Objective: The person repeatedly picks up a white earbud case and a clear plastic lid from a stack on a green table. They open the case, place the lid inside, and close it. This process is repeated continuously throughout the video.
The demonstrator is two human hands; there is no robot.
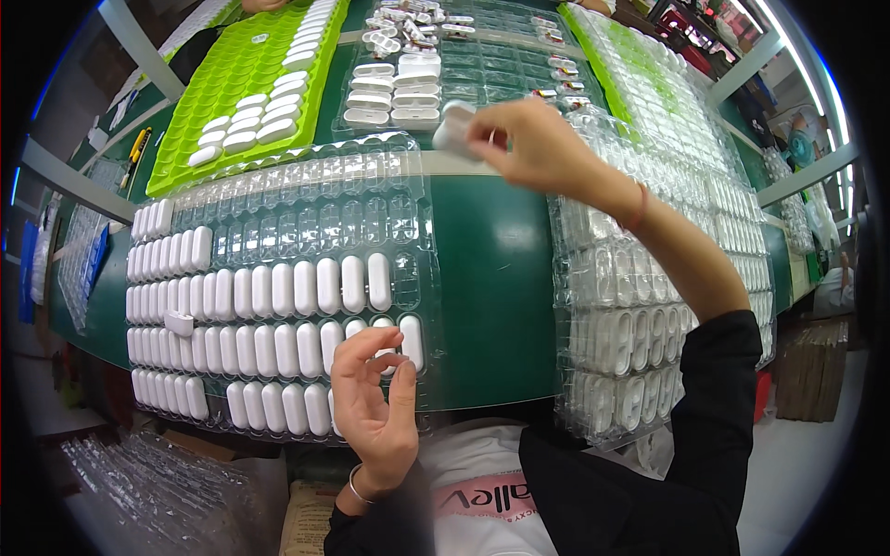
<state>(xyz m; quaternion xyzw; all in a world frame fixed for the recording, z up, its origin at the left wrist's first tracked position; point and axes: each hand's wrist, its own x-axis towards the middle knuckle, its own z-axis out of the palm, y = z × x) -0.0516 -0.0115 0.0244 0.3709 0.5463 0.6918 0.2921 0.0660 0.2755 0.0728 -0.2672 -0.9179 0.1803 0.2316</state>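
Observation:
My right hand (pixel 533 144) is raised over the far middle of the table, its fingers closed round a white oval earphone case (pixel 453 132) that is blurred by motion. Lower down, my left hand (pixel 378 398) has its fingers curled and its thumb apart, with nothing visible between them. It hovers over the near right corner of a clear plastic tray (pixel 422 287), which holds rows of white oval cases (pixel 304 287). One case (pixel 179 322) lies crosswise on top of the others at the tray's left. My left hand hides part of the nearest rows.
A lime green tray (pixel 199 102) with white cases stands at the far left. Behind my right hand are white cases (pixel 415 93) and small parts (pixel 399 32) in another clear tray. Stacked clear trays (pixel 616 306) stand to the right. Other people's hands (pixel 264 5) show at the far edge.

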